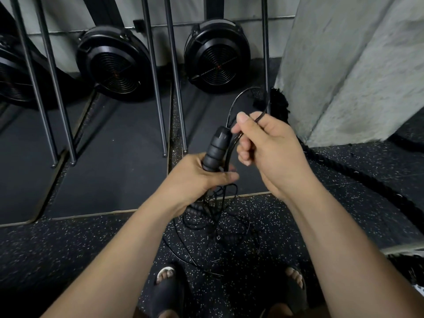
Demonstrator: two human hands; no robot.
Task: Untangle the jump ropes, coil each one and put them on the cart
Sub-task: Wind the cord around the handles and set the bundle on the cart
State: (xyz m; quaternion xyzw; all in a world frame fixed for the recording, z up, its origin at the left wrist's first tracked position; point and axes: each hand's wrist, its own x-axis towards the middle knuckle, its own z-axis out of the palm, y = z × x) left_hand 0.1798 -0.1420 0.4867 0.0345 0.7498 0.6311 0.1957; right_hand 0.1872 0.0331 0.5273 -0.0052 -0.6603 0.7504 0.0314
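My left hand [199, 177] grips the ribbed black handle [215, 148] of a jump rope, held upright at the middle of the view. My right hand [268, 145] pinches that rope's thin black cord [238, 97], which arcs up in a loop above both hands. Below my left hand a second ribbed handle [195, 208] and a tangle of thin black cords [220, 235] hang down toward the speckled floor between my feet. No cart is in view.
Two black fan-wheel machines [114, 65] [216, 53] stand at the back behind slanted metal bars [176, 88]. A grey concrete pillar [355, 65] rises at the right. A thick black battle rope [358, 177] runs along the floor from its base. My sandalled feet [169, 285] are below.
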